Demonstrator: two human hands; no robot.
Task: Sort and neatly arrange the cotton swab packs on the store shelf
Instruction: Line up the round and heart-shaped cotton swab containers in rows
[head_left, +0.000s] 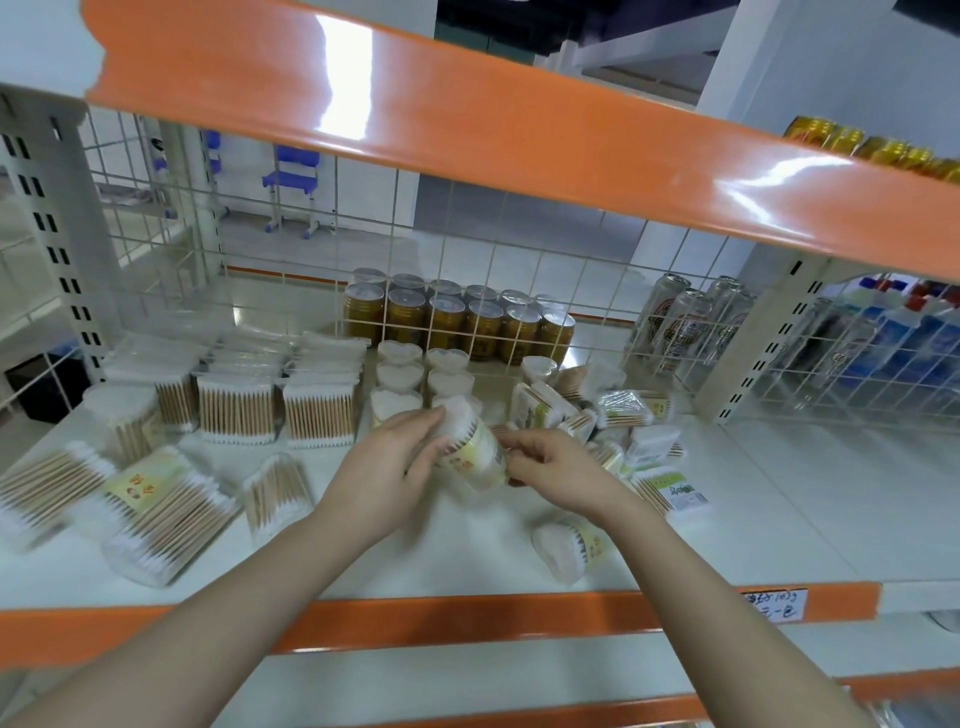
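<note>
Both hands hold one heart-shaped clear tub of cotton swabs (475, 447) over the middle of the white shelf (810, 499). My left hand (387, 467) grips its left side and my right hand (550, 470) its right end. Behind it, heart-shaped tubs (399, 375) stand in two short columns. Rectangular packs of wooden-stick swabs (236, 410) stand in rows at the back left. Loose packs (156, 512) lie flat at the front left. A jumbled pile of small packs (623, 410) lies to the right. Another heart tub (569, 551) lies on its side near the front edge.
A wire grid back panel (467, 291) closes the shelf's rear, with gold cans (452, 322) and tall silver cans (680, 327) behind it. An orange upper shelf edge (467, 119) hangs overhead. The orange front lip (467, 618) carries a price label (774, 603) at right.
</note>
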